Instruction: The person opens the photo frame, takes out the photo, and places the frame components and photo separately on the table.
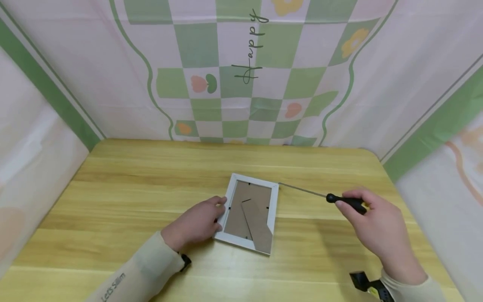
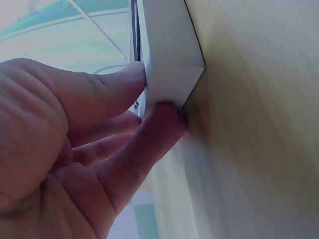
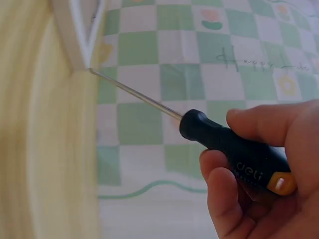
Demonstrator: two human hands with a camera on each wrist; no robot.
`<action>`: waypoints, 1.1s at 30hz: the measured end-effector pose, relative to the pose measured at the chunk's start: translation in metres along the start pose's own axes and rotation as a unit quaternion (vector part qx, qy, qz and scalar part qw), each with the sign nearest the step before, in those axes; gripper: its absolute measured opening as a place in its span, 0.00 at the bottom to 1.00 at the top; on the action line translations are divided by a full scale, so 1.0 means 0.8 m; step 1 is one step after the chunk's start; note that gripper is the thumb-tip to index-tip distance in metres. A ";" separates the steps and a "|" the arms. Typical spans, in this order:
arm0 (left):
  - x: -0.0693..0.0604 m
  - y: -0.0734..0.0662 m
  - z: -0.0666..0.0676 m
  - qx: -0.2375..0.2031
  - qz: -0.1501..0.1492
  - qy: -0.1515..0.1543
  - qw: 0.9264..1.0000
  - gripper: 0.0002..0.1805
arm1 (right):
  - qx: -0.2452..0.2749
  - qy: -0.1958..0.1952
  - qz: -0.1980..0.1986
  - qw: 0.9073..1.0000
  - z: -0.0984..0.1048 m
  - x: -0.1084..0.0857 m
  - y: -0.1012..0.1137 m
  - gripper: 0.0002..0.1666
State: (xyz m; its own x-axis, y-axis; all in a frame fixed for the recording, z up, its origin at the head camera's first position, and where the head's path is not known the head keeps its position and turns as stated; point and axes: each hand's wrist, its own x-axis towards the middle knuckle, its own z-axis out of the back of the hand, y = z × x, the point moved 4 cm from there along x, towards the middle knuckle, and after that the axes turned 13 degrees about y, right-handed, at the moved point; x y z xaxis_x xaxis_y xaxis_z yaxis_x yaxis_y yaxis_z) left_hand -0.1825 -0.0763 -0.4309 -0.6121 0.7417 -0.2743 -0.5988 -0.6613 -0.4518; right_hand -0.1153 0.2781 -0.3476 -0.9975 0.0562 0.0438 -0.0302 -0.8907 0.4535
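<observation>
A white picture frame (image 1: 274, 205) lies back side up on the table, its brown backing board (image 1: 235, 214) showing with a thin stand outline and small dark tabs. At the lower right the board covers part of the white border. My left hand (image 1: 196, 220) holds the frame by its left edge; in the left wrist view the thumb (image 2: 107, 89) and a finger pinch a corner. In my right hand (image 1: 385, 226) is a screwdriver (image 3: 234, 149) with a black handle and an orange end. Its tip meets, or nearly meets, the frame's upper right corner.
The wooden table (image 1: 143, 176) reaches back to a curtain (image 1: 200, 46) with green and white checks. More curtain fabric (image 1: 34, 126) hangs on both sides. A dark wrist device (image 1: 371, 287) sits at the right wrist.
</observation>
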 end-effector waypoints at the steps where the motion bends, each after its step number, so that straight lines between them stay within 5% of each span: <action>1: 0.000 0.000 0.000 0.001 -0.001 -0.001 1.000 0.06 | -0.002 -0.002 -0.007 1.000 -0.001 -0.002 -0.005 0.19; 5: 0.001 0.001 -0.002 0.005 0.001 0.000 1.000 0.06 | -0.010 0.011 -0.036 0.999 -0.005 -0.006 -0.025 0.20; 14: 0.001 0.002 -0.004 0.004 0.008 0.002 1.000 0.09 | -0.086 0.162 -0.039 0.982 -0.038 -0.001 -0.057 0.16; 19: 0.001 0.000 -0.004 0.002 0.015 0.004 1.000 0.03 | -0.095 0.199 -0.046 0.974 -0.060 -0.003 -0.063 0.16; 24: 0.002 -0.007 -0.005 0.010 0.010 0.010 1.000 0.12 | -0.110 0.229 -0.046 0.966 -0.075 -0.004 -0.063 0.16; 33: 0.001 -0.009 -0.007 0.019 0.002 0.003 1.000 0.08 | -0.106 0.248 -0.046 0.962 -0.086 -0.001 -0.066 0.22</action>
State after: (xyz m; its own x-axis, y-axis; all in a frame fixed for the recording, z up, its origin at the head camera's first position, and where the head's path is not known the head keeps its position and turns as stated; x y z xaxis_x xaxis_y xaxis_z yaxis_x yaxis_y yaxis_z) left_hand -0.1757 -0.0705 -0.4321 -0.6113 0.7398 -0.2812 -0.6161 -0.6679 -0.4176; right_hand -0.1176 0.2939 -0.4326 -0.8968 -0.0354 -0.4410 -0.0802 -0.9673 0.2407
